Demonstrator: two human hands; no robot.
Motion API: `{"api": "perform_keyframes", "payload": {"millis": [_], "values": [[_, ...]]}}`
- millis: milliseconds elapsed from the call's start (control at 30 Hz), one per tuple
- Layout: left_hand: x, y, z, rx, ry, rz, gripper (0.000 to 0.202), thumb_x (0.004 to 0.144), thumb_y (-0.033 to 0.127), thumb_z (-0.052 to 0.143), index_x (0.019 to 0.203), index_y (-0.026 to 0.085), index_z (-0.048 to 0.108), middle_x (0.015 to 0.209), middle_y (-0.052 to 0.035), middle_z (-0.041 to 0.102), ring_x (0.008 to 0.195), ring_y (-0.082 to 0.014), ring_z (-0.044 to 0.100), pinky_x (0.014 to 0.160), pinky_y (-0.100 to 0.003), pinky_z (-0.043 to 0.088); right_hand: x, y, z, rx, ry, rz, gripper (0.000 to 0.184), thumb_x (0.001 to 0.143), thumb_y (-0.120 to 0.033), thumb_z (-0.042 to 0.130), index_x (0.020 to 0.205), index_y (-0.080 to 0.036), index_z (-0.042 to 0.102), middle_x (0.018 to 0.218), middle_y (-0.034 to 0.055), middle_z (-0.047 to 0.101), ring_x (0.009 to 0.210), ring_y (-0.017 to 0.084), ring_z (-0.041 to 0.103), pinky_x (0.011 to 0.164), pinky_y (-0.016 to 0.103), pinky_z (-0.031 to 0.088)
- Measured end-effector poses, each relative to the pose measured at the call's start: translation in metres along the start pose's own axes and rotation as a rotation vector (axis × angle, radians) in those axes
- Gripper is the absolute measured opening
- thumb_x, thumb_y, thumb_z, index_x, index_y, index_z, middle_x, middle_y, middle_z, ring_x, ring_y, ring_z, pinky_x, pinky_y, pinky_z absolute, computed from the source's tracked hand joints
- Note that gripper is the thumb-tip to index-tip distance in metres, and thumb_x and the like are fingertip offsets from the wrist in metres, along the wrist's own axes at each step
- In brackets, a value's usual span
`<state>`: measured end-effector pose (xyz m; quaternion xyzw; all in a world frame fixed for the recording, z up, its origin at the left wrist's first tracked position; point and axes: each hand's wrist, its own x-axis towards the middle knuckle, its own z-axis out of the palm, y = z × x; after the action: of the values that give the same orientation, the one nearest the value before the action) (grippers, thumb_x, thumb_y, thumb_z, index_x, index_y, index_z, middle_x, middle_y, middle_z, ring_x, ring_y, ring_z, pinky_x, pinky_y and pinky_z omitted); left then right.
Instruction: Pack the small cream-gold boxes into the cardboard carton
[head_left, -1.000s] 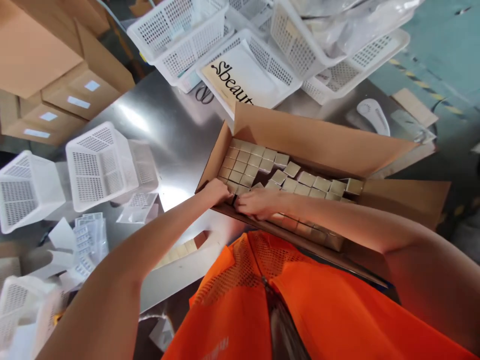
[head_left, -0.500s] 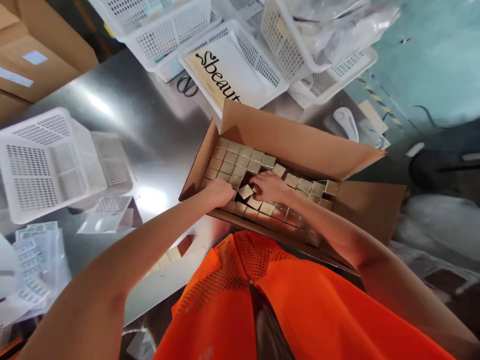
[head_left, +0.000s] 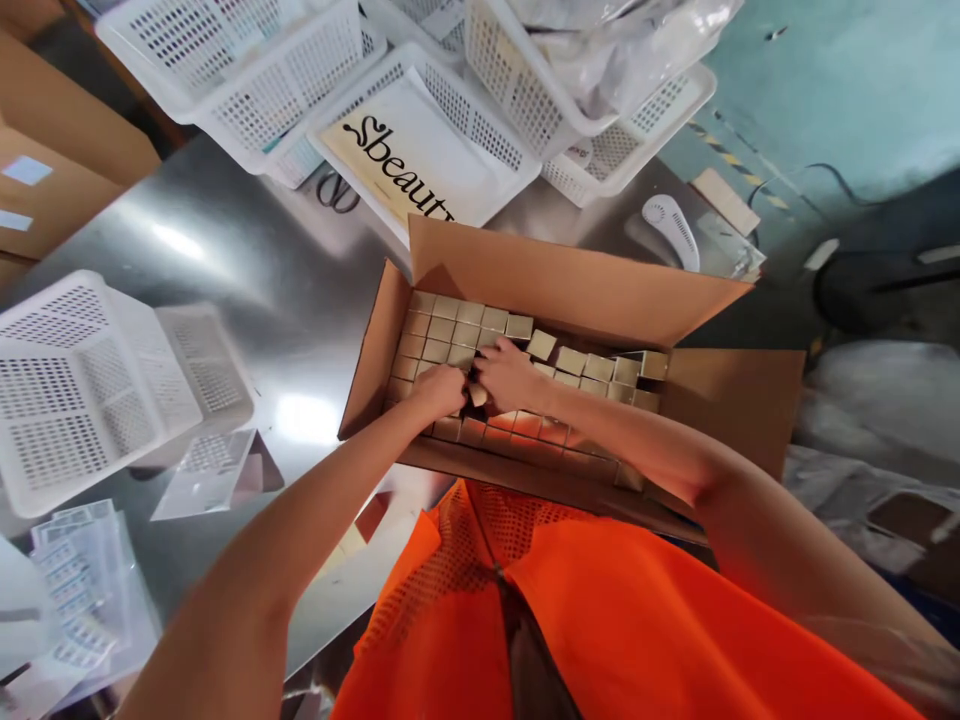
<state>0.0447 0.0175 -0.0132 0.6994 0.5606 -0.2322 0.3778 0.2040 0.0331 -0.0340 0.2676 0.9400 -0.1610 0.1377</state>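
L hand and R hand are both reaching into an open cardboard carton on the metal bench. Small gold boxes are filling much of the carton: tidy rows are sitting at its L end, and some near the mid. & far side are standing skewed. L hand is lying over the near part of the L rows, its fingers curling in; can't tell if its grip is closing on a box. R hand is bending over the mid., fingertips pointing down just beside L hand; its grip is looking part-curled, but hold unclear, tips hidden. One tilted gold box is showing btwn the hands, right by the fingers.

Beyond the carton, a white basket is holding a sheet w/ big black lettering; scissors are lying just L of it. A white perforated pc. is lying behind the carton's R part. An empty-looking white basket is standing far L, w/ a clear bag lying nr it. The person is wearing an orange vest.
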Motion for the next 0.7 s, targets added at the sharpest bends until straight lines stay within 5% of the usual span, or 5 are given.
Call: {"api": "perform_keyframes", "payload": {"millis": [133,267,467,700], "values": [[0.000,-0.009,0.007,-0.265,0.062,-0.014,0.042,0.087,0.025,0.062,0.128,0.025,0.068,0.100,-0.0080,0.076,0.103,-0.0265,0.070,0.085,-0.032,0.053,-0.008,0.009,-0.001,0.057,0.067,0.165,0.047,0.074,-0.052,0.068,0.093,-0.010,0.075,0.105,0.0156,0.069,0.104,0.032,0.054,0.090,0.044,0.031],[0.002,-0.019,0.017,-0.579,0.079,-0.092,0.054,0.091,0.022,0.054,0.145,0.023,0.052,0.089,-0.0030,0.075,0.068,-0.0145,0.070,0.061,-0.021,0.051,-0.008,0.009,0.007,0.088,0.113,0.383,0.047,0.081,-0.051,0.063,0.097,-0.008,0.075,0.110,0.0178,0.066,0.105,0.034,0.056,0.091,0.044,0.035],[-0.002,-0.005,0.021,-0.907,-0.049,-0.265,0.027,0.085,0.010,0.053,0.107,0.010,0.068,0.075,-0.0049,0.071,0.046,-0.0110,0.061,0.044,-0.020,0.043,-0.008,-0.002,0.013,0.132,0.099,0.466,0.038,0.085,-0.038,0.061,0.107,-0.008,0.071,0.121,0.0184,0.061,0.091,0.028,0.064,0.080,0.037,0.044],[-0.004,0.023,0.026,-1.227,-0.125,-0.395,0.008,0.090,0.012,0.058,0.097,0.011,0.064,0.071,0.0009,0.063,0.053,-0.0118,0.062,0.055,-0.026,0.054,-0.011,0.002,0.007,0.156,0.040,0.417,0.026,0.090,-0.029,0.057,0.104,-0.012,0.071,0.117,0.0174,0.062,0.084,0.026,0.067,0.071,0.035,0.049]]}}
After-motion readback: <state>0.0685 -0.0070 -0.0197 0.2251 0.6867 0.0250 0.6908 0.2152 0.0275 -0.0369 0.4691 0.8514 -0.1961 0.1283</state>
